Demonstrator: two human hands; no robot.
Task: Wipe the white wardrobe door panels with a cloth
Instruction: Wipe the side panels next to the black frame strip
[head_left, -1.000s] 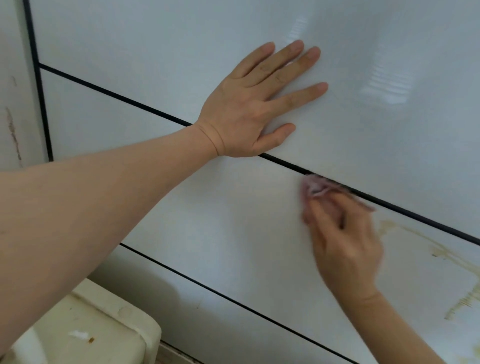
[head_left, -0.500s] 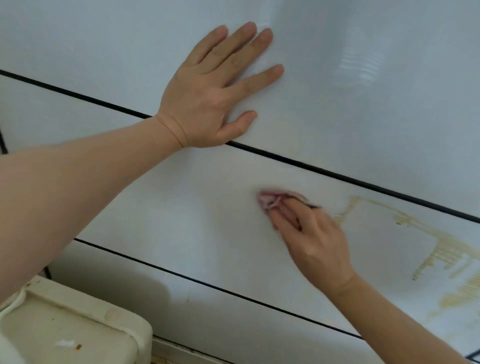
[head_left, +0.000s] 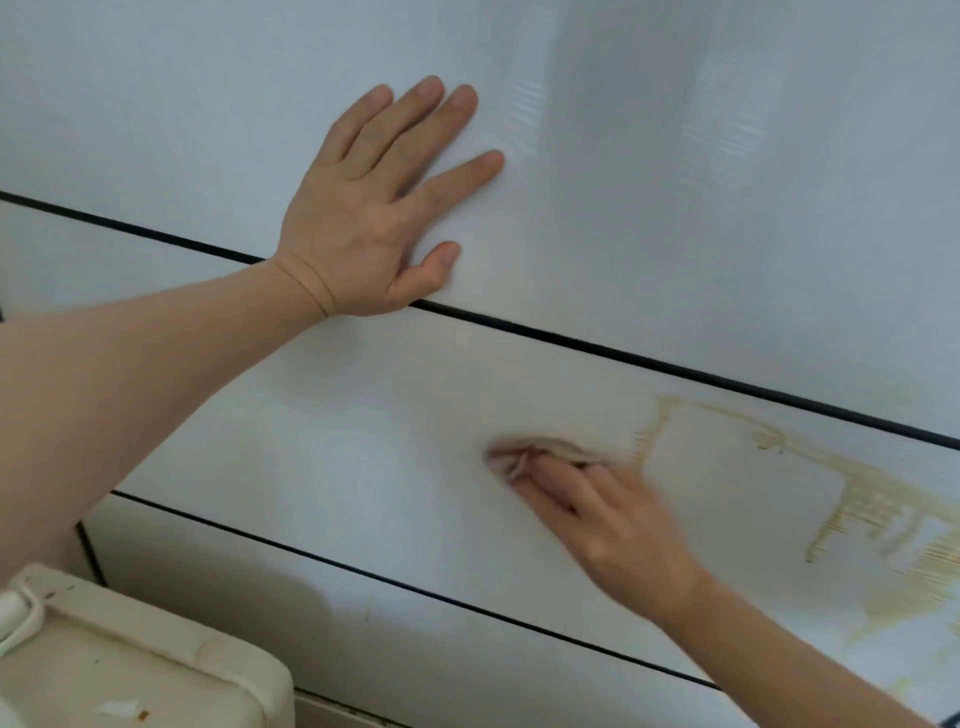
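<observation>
Glossy white wardrobe door panels fill the view, split by thin black gaps. My left hand (head_left: 382, 208) lies flat with spread fingers on the upper panel (head_left: 701, 182), its heel at the black gap. My right hand (head_left: 597, 514) presses a small pinkish cloth (head_left: 511, 457) against the middle panel (head_left: 363, 436); the fingers lie nearly straight over the cloth, which sticks out past the fingertips and is blurred by motion. Yellow-brown stain streaks (head_left: 862, 499) mark the middle panel to the right of this hand.
A cream-coloured plastic box lid (head_left: 130, 660) with dirt specks sits at the bottom left, below the lowest panel (head_left: 395, 644). A white cord (head_left: 21, 608) lies on its left edge.
My right hand has slid the cloth left and down from the black gap onto the middle of the panel. The view shifted right, showing more of the stain. My left hand stays flat.
</observation>
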